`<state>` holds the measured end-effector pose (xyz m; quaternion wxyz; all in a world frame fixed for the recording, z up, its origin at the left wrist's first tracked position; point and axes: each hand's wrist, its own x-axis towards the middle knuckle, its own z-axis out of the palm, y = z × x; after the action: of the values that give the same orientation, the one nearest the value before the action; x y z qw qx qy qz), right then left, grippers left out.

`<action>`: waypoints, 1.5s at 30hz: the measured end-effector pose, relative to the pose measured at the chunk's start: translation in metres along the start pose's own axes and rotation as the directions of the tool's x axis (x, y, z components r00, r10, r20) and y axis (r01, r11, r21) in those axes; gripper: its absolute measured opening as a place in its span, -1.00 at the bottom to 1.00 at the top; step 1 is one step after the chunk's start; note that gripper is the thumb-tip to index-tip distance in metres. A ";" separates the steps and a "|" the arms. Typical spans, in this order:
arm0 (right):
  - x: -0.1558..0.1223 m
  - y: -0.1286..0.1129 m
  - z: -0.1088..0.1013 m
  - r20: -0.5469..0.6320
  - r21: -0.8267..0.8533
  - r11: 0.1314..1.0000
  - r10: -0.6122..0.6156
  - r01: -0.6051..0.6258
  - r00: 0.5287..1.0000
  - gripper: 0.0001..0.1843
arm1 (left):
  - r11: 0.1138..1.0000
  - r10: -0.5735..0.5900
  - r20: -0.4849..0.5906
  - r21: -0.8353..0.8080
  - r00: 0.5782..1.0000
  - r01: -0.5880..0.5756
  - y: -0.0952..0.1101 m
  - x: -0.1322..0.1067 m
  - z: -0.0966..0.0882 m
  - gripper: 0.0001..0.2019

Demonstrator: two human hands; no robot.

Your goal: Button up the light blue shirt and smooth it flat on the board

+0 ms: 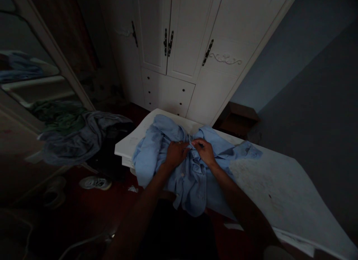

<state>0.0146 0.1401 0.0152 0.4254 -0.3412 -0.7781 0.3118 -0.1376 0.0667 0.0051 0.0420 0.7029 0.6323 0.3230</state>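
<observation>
A light blue button-up shirt (148, 144) lies rumpled across a white table (265, 185), its lower front hanging over the near edge. Near its upper middle, my left hand (176, 154) has thumb and fingers closed on the cloth. Close beside it, my right hand (204, 150) pinches the shirt at the same spot, fingertips almost meeting the left ones. Small pale buttons show on the hanging front. One sleeve stretches to the right over the tabletop. Whatever small part lies between the fingertips is too dark to make out.
A white wardrobe (184, 36) with dark handles stands behind the table. Grey and green clothes (81, 133) are heaped at the left, below a mirror (25, 51). A pale shoe (95, 183) sits on the red floor. A brown wooden box-like unit (237, 118) stands behind at the right.
</observation>
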 end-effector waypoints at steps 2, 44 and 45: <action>0.001 -0.002 -0.001 0.014 -0.046 0.998 -0.030 0.030 0.999 -0.72 | 1.000 -0.006 -0.021 -0.001 1.000 0.006 -0.001 0.000 0.000 -0.71; -0.003 0.008 -0.009 0.285 -0.461 0.839 -0.166 0.287 0.944 -0.79 | 0.855 -0.238 -0.022 -0.479 0.971 0.199 -0.005 0.005 0.002 -0.70; -0.003 0.008 -0.009 0.285 -0.461 0.837 -0.174 0.293 0.943 -0.79 | 0.856 -0.235 -0.021 -0.479 0.972 0.196 -0.005 0.005 0.002 -0.71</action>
<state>0.0256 0.1439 0.0120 0.2646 -0.3023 -0.9119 0.0839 -0.1413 0.0727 0.0028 0.2234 0.5828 0.6099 0.4884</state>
